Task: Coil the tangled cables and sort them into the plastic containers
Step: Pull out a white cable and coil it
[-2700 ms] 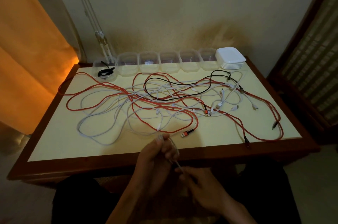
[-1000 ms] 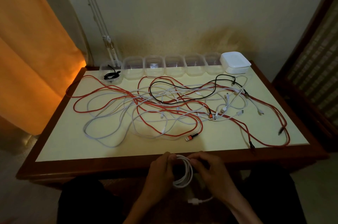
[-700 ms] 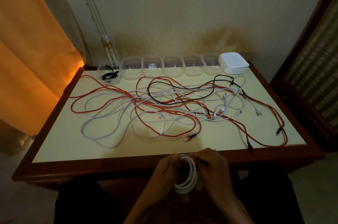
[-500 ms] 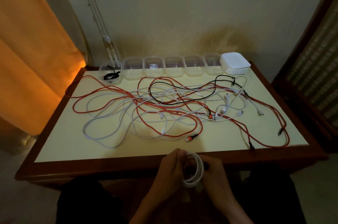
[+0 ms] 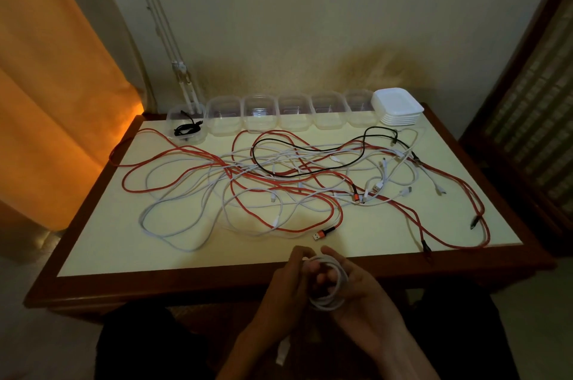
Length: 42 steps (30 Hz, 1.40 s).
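step: finish white coil [image 5: 328, 288] | left hand [image 5: 288, 289], right hand [image 5: 359, 292] both grasping it, above near surface [image 5: 93, 243] edge | tuck loose plug end [image 5: 282, 353] (dangling) before reaching for containers [image 5: 293, 113]

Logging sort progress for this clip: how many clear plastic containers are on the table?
6, in one row along the table's far edge: the leftmost container holds a coiled black cable; the other five look empty.
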{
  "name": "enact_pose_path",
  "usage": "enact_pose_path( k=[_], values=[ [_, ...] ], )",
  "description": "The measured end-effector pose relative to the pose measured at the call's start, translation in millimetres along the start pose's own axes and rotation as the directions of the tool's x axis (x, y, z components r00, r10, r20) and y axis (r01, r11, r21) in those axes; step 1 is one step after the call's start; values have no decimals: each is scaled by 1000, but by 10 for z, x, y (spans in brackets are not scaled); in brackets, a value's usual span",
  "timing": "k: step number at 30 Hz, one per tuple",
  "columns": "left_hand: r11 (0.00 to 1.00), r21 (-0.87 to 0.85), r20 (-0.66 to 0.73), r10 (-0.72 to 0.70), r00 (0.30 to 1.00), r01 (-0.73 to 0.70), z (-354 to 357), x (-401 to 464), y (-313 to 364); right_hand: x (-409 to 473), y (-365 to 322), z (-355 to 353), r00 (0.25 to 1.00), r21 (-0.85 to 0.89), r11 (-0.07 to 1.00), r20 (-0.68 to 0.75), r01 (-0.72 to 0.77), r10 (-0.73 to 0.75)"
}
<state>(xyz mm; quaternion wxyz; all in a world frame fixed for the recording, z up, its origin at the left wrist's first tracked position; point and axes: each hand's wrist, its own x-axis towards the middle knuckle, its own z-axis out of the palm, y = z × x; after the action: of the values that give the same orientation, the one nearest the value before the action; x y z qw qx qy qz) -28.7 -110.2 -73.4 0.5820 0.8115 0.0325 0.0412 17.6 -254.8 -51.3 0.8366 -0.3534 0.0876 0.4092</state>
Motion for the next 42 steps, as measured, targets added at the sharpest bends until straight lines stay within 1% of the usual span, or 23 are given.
enact_pose_path(
  k=[2, 4, 6, 7, 9, 11, 14, 16, 19, 21, 24, 26, 27, 30, 32, 33, 34, 35, 36, 37, 38, 40, 42],
  values=[
    [995, 89, 88, 26, 996, -34, -50, 1, -1, 13, -49, -10, 999, 1, 1000, -52, 5, -5],
    [980, 197, 96, 17, 995, -36, -80, -25, -18, 26, -93, -2, 992, -179, 983, -124, -26, 3],
    [957, 289, 7, 0, 1000, -2, -96, -56, -54, 36, -124, -12, 986, -423, 906, -156, -19, -53],
    [946, 322, -49, -10, 999, 25, -110, -70, -73, 29, -128, -21, 981, -501, 865, -175, -15, -85],
    [924, 373, -140, -38, 989, 88, -137, -80, -121, 4, -107, -48, 965, -557, 830, -227, -15, -134],
    [896, 422, -173, -75, 982, 142, -156, -88, -156, -45, -56, -22, 955, -608, 793, -248, -24, -161],
    [892, 411, -149, -136, 979, 187, -119, -106, -155, -117, 47, 42, 972, -804, 595, -157, -22, -176],
    [897, 391, -140, -164, 976, 207, -84, -129, -142, -130, 86, 64, 980, -872, 489, -86, 14, -181],
    [857, 471, -138, -159, 978, 206, -84, -192, -143, -111, 71, 48, 969, -896, 443, -73, 40, -237],
    [756, 620, -124, -168, 978, 209, -126, -233, -141, -80, 98, 45, 960, -917, 398, -78, 37, -270],
    [611, 759, -101, -229, 968, 224, -168, -271, -118, -22, 216, 52, 896, -985, 175, -78, -1, -437],
    [596, 763, -117, -254, 960, 251, -160, -280, -127, 10, 285, 53, 830, -999, 23, 11, 28, -558],
    [591, 763, -130, -258, 957, 263, -159, -290, -126, 11, 306, 74, 815, -998, -9, 53, 59, -577],
    [545, 795, -146, -254, 956, 266, -165, -323, -83, 5, 354, 157, 843, -997, 20, 56, 79, -535],
    [514, 820, -121, -276, 954, 253, -176, -330, -58, 1, 373, 203, 876, -999, 47, -18, 6, -483],
    [507, 827, -101, -289, 952, 242, -190, -332, -49, -3, 353, 220, 889, -996, 89, -67, -30, -453],
    [510, 829, -81, -298, 951, 230, -210, -333, -50, -3, 313, 222, 899, -978, 205, -131, -47, -418],
    [523, 826, -55, -296, 953, 210, -236, -335, -60, -4, 260, 222, 909, -916, 398, -209, -52, -362],
    [546, 817, -23, -290, 957, 185, -265, -333, -61, -2, 209, 219, 921, -781, 622, -278, -52, -272],
    [575, 803, 14, -282, 959, 157, -295, -335, -70, -10, 161, 230, 932, -585, 809, -322, -56, -168],
    [606, 784, 38, -260, 965, 133, -317, -335, -82, -17, 134, 239, 938, -383, 921, -339, -68, -71],
    [644, 759, 49, -202, 978, 95, -351, -321, -111, -28, 123, 246, 932, -90, 987, -350, -133, 94],
    [642, 763, 16, -143, 990, 80, -381, -304, -148, -32, 134, 229, 929, 85, 975, -296, -207, 223]
  ],
)
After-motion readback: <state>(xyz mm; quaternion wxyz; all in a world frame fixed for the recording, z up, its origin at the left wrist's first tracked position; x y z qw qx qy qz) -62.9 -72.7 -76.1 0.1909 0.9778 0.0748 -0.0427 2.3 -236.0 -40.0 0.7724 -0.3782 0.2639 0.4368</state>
